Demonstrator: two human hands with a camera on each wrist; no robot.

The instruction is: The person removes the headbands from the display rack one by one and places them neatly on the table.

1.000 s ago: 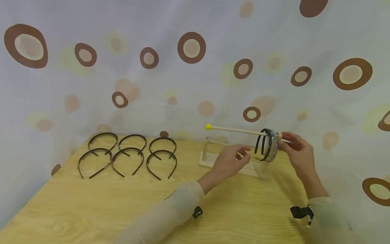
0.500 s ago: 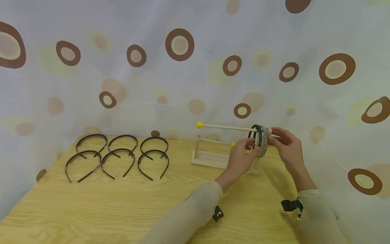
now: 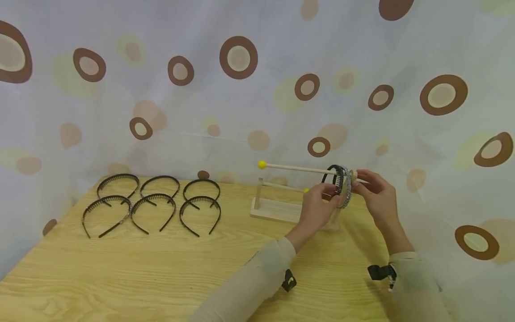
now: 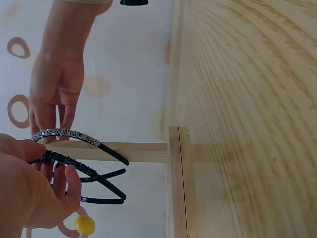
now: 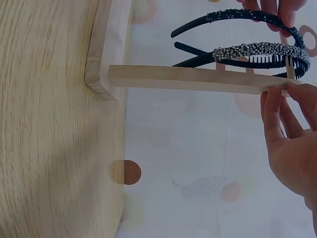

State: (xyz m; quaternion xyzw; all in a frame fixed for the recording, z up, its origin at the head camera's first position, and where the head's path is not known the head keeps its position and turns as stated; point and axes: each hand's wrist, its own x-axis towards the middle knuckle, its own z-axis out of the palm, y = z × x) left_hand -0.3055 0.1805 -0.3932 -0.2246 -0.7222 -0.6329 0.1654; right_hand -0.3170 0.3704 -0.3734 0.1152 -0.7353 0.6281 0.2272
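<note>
A wooden stand (image 3: pixel 275 210) carries an upper rod (image 3: pixel 297 168) with a yellow ball at its left end. Near the rod's right end hang a silver glittery headband (image 5: pixel 257 50) and a black sparkly headband (image 5: pixel 230 15), both toothed inside. My left hand (image 3: pixel 317 209) pinches the black headband between thumb and fingers, left of the silver one, with a gap between the two bands. My right hand (image 3: pixel 377 194) grips the top of the upright post (image 5: pixel 193 79) with fingertips and thumb, just beside the silver headband.
Two rows of black headbands (image 3: pixel 153 213) stand on the left of the wooden table (image 3: pixel 161 273). A lower rod with a yellow ball (image 4: pixel 85 225) lies below the upper one. A spotted curtain (image 3: pixel 273 107) hangs behind the table.
My left hand has moved right to the headbands and taken hold of the black one, which now sits slightly left of the silver one. My right hand stays on the post. The head view has shifted.
</note>
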